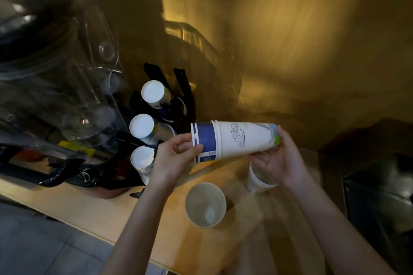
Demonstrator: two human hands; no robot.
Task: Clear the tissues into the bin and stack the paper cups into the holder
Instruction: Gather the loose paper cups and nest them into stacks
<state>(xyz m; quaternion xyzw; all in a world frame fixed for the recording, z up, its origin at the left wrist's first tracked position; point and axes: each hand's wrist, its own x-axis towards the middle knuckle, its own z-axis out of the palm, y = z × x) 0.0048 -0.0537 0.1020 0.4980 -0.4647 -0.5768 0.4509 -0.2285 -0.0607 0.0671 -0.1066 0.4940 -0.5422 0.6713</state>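
I hold two nested paper cups sideways above the counter. My left hand [176, 154] grips the blue cup [204, 140] at its rim end. My right hand [279, 158] supports the base end of the white printed cup [241, 138] that the blue one is pushed into. A black cup holder [181, 96] stands at the left against the wall, with three stacks of upside-down cups [152, 92] [142, 126] [142, 157] in its slots. An open beige cup [205, 204] stands on the counter below my hands. Another white cup stack [257, 183] stands under my right hand.
The wooden counter [100, 210] runs from lower left to right, with grey floor beyond its front edge. A large clear drink dispenser [55, 73] on a black base fills the left. A dark box [380, 207] sits at the right. A golden wall backs everything.
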